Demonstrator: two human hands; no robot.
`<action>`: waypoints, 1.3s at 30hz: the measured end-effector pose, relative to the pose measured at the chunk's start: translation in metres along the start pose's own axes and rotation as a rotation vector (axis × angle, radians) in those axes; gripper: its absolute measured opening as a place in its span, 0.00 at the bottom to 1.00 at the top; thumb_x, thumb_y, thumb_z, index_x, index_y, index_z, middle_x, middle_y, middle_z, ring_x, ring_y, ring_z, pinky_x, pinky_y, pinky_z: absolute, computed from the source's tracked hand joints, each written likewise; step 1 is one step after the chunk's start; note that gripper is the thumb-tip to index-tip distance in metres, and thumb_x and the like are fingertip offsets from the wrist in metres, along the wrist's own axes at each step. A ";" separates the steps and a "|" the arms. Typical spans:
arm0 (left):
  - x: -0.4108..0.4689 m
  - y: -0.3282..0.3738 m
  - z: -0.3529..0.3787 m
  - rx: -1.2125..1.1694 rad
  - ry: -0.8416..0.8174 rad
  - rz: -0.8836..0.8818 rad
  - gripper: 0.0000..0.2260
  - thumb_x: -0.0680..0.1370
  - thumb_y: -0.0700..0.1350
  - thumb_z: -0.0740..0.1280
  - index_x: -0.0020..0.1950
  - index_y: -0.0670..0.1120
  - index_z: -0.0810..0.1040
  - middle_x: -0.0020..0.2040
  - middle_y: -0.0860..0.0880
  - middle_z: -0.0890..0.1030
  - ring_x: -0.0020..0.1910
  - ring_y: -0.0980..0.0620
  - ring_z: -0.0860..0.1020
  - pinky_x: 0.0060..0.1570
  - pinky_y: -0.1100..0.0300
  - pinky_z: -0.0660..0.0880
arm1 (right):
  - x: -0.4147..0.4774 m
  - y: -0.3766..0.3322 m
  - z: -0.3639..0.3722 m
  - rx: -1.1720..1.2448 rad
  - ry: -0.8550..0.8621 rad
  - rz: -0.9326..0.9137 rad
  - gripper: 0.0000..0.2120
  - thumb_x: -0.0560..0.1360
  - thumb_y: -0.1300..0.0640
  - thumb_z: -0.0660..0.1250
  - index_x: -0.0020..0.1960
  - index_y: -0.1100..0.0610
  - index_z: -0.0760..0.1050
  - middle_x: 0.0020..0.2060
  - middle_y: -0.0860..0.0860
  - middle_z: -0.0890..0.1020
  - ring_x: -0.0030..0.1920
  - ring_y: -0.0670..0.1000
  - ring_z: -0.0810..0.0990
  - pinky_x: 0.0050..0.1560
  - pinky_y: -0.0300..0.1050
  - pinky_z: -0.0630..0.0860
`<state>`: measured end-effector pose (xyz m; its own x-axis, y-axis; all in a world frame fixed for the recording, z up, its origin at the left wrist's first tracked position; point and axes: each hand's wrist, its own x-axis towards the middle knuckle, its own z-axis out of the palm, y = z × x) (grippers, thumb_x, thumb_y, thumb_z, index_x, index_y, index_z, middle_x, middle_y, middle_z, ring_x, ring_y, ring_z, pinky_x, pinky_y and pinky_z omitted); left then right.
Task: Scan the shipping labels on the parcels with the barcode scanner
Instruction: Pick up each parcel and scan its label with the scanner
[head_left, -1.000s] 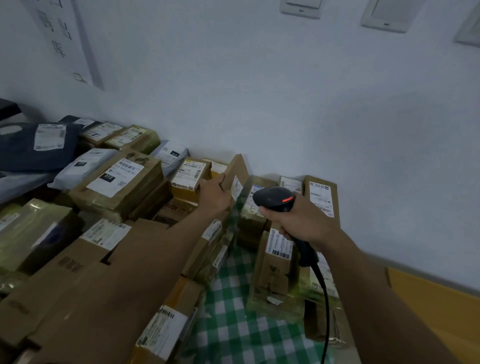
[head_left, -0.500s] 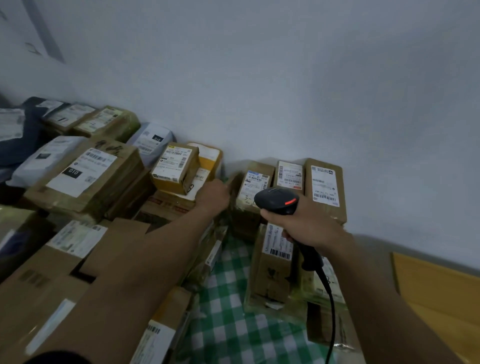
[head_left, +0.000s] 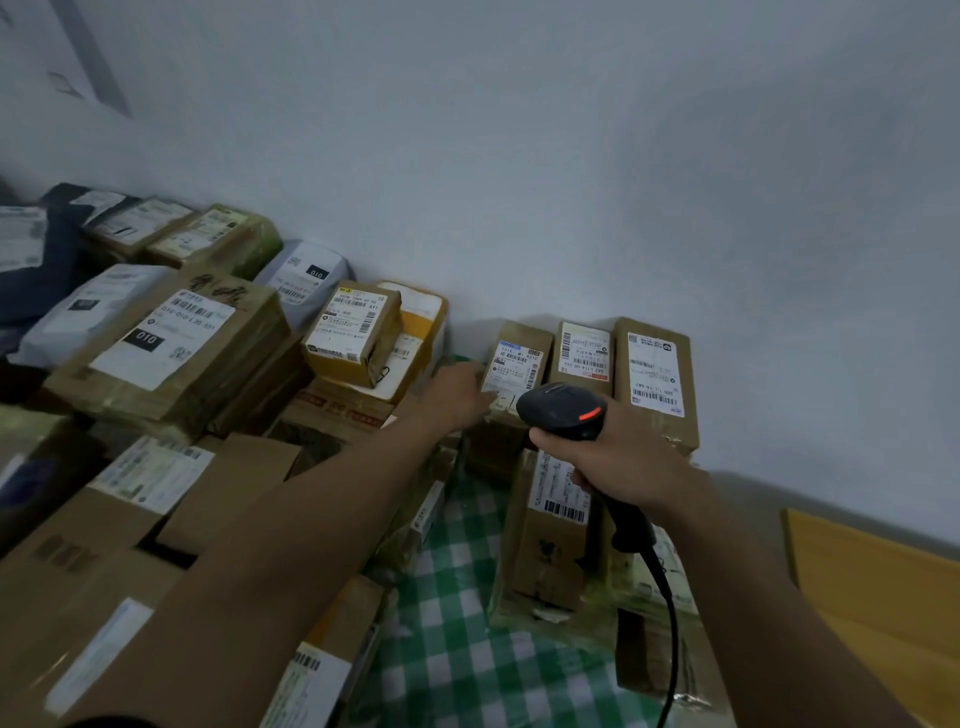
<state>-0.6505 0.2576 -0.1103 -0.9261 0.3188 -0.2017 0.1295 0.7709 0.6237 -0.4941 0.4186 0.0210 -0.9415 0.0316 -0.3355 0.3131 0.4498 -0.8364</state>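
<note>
Since a second ago the small brown parcel (head_left: 524, 331) that stood tilted up in my left hand (head_left: 457, 392) has gone down flat at the foot of the wall (head_left: 571, 156), label up, first in a row of three with the middle parcel (head_left: 584, 353) and the long parcel (head_left: 654, 374) just beside it. I see the left hand lying with fingers stretched out, the tips touching the left edge of the shipping label (head_left: 511, 369) and gripping nothing. My right hand (head_left: 628, 457) is wrapped round the handle of the barcode scanner (head_left: 563, 410), whose head hovers over the near end of that label with a red light showing on top; its cable (head_left: 670, 623) trails down beside my forearm, above the green checked cloth (head_left: 457, 597). I judge these cartons light and stiff, taped card that will slide easily against its neighbours yet dent at the corners if squeezed. The tape wrap looks slick, so I would take one by its long side edges between thumb and fingers, never across the face, since a fingertip over the bars would spoil the read. I take the scanner for hard plastic, best held low on the handle; I cannot see the trigger finger from here
</note>
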 end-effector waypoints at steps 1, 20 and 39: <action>0.005 0.003 0.005 -0.051 -0.012 -0.029 0.13 0.82 0.48 0.69 0.65 0.46 0.78 0.60 0.52 0.81 0.57 0.50 0.80 0.41 0.65 0.72 | 0.000 0.000 0.000 0.009 0.001 -0.003 0.17 0.78 0.50 0.75 0.62 0.39 0.73 0.48 0.58 0.85 0.33 0.43 0.79 0.35 0.35 0.79; -0.010 -0.016 0.056 -0.784 -0.093 -0.259 0.37 0.78 0.40 0.73 0.81 0.55 0.57 0.75 0.45 0.72 0.73 0.43 0.72 0.70 0.38 0.72 | 0.003 0.012 -0.006 -0.017 0.028 0.016 0.15 0.77 0.47 0.74 0.61 0.40 0.74 0.35 0.43 0.83 0.31 0.38 0.81 0.33 0.31 0.75; -0.107 0.037 -0.001 -1.263 0.256 -0.079 0.29 0.80 0.45 0.71 0.76 0.64 0.66 0.69 0.55 0.78 0.68 0.51 0.77 0.67 0.41 0.76 | -0.031 -0.002 0.002 0.163 0.198 -0.027 0.15 0.76 0.45 0.75 0.60 0.49 0.79 0.30 0.45 0.81 0.30 0.43 0.80 0.34 0.36 0.77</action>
<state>-0.5473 0.2518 -0.0650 -0.9752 0.0736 -0.2085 -0.2211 -0.3147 0.9231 -0.4649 0.4144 0.0322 -0.9507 0.2030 -0.2346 0.2888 0.3031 -0.9081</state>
